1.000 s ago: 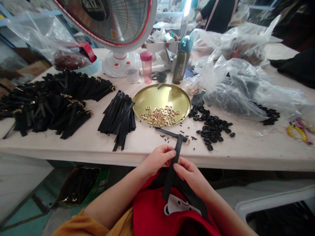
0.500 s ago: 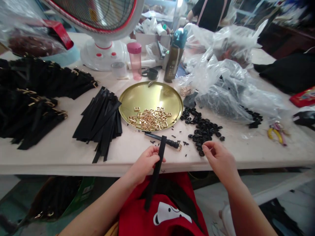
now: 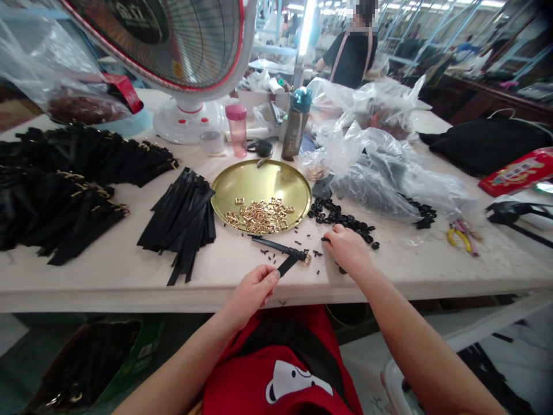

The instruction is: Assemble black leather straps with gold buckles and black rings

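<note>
Across the bench from where I stand, the fan (image 3: 190,112) carries pale characters on its hub, blurred but perhaps 金立. White and gold characters mark the red packet (image 3: 518,170) at the far right, and small print runs down the dark bottle (image 3: 295,132); I can't make out either.

Nearer the edge, the person's left hand (image 3: 254,288) has thumb and fingers clamped on a black strap (image 3: 288,265), its free end angled up to the buckled strap (image 3: 274,245) lying before the golden tray (image 3: 263,176). The right hand (image 3: 349,251) is over the near side of the black rings (image 3: 341,216), thumb and fingertips drawn together on a small black piece (image 3: 324,239), its shape mostly hidden.
</note>
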Action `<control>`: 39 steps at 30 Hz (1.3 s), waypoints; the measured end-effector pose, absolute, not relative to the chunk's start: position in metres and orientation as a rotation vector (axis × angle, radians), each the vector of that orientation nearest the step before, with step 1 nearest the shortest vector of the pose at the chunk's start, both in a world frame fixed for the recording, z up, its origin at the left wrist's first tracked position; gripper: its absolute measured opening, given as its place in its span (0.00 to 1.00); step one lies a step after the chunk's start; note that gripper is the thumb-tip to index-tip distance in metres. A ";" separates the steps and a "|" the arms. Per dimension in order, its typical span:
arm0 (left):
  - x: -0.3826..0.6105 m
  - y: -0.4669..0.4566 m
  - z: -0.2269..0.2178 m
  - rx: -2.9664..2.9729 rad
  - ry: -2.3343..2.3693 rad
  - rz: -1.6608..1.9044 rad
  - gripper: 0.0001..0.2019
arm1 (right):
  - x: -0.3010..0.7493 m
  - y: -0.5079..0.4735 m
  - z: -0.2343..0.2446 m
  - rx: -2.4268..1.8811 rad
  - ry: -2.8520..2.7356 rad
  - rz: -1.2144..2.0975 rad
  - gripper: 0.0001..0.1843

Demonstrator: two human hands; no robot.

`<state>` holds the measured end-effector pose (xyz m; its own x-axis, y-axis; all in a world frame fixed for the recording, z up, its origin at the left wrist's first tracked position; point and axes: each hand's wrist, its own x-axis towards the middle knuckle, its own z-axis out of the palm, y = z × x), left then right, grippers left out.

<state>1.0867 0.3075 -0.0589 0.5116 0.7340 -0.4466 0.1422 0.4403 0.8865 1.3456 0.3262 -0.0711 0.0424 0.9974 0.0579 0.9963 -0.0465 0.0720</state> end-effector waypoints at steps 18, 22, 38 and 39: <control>1.078 0.278 -0.028 1.635 1.119 0.592 0.10 | 1.250 0.256 -0.053 2.707 1.692 -2.790 0.14; 1.078 0.276 -0.028 1.717 1.131 0.533 0.11 | 1.247 0.253 -0.058 2.784 1.631 -2.828 0.14; 1.085 0.284 -0.039 1.774 1.058 0.346 0.14 | 1.246 0.249 -0.082 2.646 1.698 -2.876 0.12; 1.087 0.285 -0.039 1.774 1.055 0.362 0.15 | 1.244 0.249 -0.081 2.606 1.596 -2.992 0.12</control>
